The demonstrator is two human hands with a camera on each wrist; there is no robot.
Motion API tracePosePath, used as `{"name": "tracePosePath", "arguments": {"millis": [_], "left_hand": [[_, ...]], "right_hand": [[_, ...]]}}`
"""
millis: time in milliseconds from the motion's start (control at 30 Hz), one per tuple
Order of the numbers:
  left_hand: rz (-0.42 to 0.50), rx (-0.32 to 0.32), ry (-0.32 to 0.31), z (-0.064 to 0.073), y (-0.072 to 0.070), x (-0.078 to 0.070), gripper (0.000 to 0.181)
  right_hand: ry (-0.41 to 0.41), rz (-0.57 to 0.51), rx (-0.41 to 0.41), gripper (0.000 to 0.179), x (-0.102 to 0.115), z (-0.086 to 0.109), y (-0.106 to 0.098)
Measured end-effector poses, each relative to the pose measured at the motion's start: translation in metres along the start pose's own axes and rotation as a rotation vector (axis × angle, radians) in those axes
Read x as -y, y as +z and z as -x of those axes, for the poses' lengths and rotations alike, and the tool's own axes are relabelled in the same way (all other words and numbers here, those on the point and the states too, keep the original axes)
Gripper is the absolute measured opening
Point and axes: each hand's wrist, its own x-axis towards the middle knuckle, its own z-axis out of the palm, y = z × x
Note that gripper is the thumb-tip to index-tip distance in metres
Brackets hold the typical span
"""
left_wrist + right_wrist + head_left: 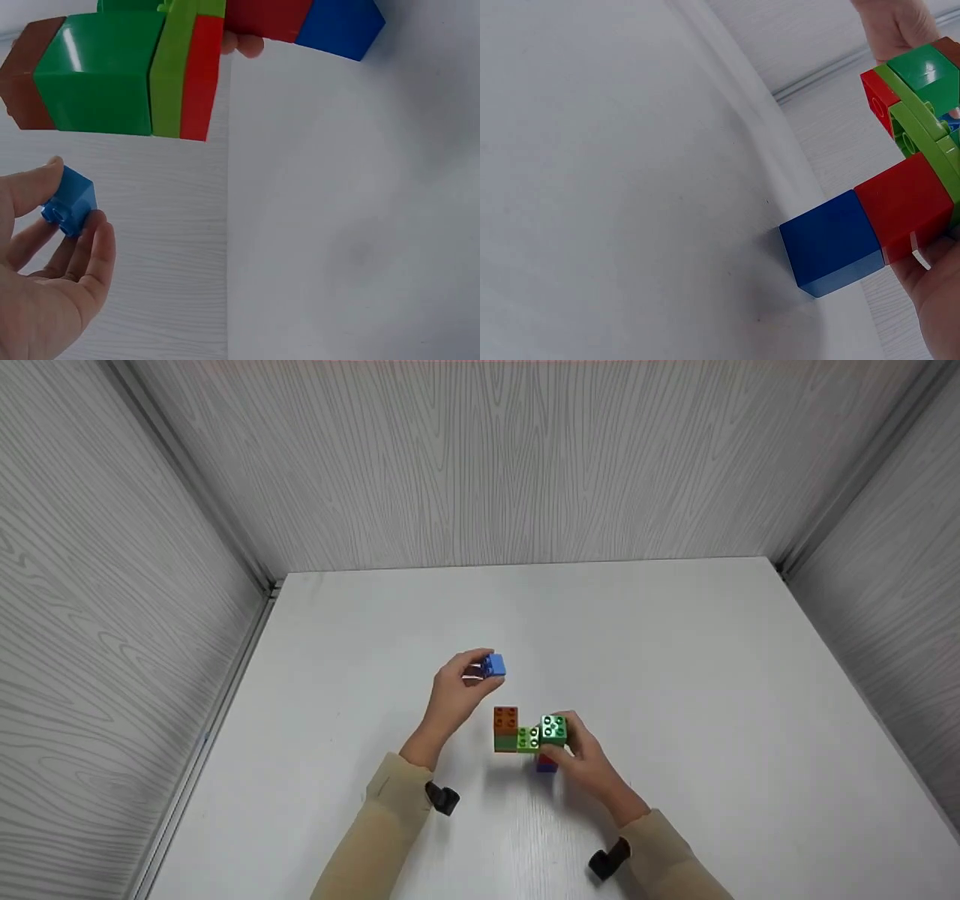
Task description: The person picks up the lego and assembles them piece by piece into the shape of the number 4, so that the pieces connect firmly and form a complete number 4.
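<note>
My left hand (450, 697) pinches a small light-blue toy brick (496, 664) between thumb and fingers, its studs facing the palm in the left wrist view. Lower and to the right, my right hand (589, 763) grips a joined brick assembly by the green brick (553, 727) at its right end. A lime-green piece (527, 739) bridges across to a brown brick (506, 717) stacked on another green brick (505, 744). Beneath the bridge, the right wrist view shows a red brick (904, 206) with a dark-blue brick (832, 244) under it. A thin red piece (879, 101) sits below the other end.
The white tabletop (675, 660) spreads around both hands. Grey wood-grain panels stand behind it (510, 465) and at the left and right sides. Each beige sleeve (382, 817) has a small black device (444, 799) at the wrist.
</note>
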Motion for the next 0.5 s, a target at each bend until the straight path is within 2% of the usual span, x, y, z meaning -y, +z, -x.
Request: {"name": "tracePosePath", "arguments": {"millis": [300, 500], "left_hand": [[-0.028, 0.073, 0.017, 0.007, 0.005, -0.024, 0.044], [-0.053, 0.113, 0.085, 0.010, 0.009, -0.037, 0.044]], "right_hand": [[-0.010, 0.009, -0.007, 0.032, 0.002, 0.000, 0.001], [-0.005, 0.027, -0.010, 0.032, 0.003, 0.000, 0.000]]}}
